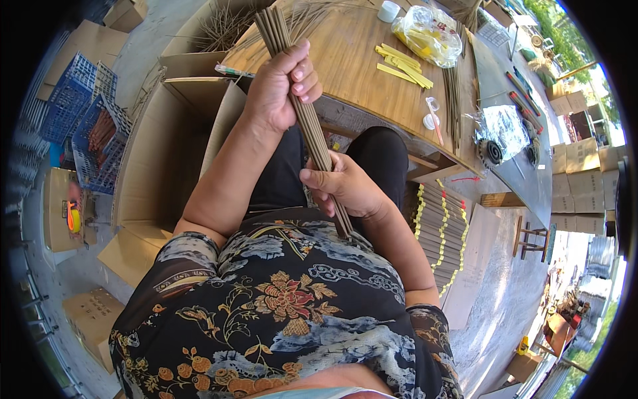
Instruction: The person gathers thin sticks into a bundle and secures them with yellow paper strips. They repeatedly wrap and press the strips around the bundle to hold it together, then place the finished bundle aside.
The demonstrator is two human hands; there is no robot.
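Observation:
A bundle of thin brown sticks [308,118] runs from the wooden table's edge down toward my lap. My left hand [279,86] is shut around its upper part, thumb on top. My right hand [342,185] grips the lower part, close to my patterned shirt. The bundle's lower end is hidden behind my right hand and the shirt.
Wooden table [359,60] ahead bears yellow paper strips [402,65], a clear bag [428,33] with yellow contents, more loose sticks [452,93] and a white lid [388,10]. Open cardboard box [159,146] at my left, blue crates [90,113] beyond. Wrapped stick bundles [442,226] lie at my right.

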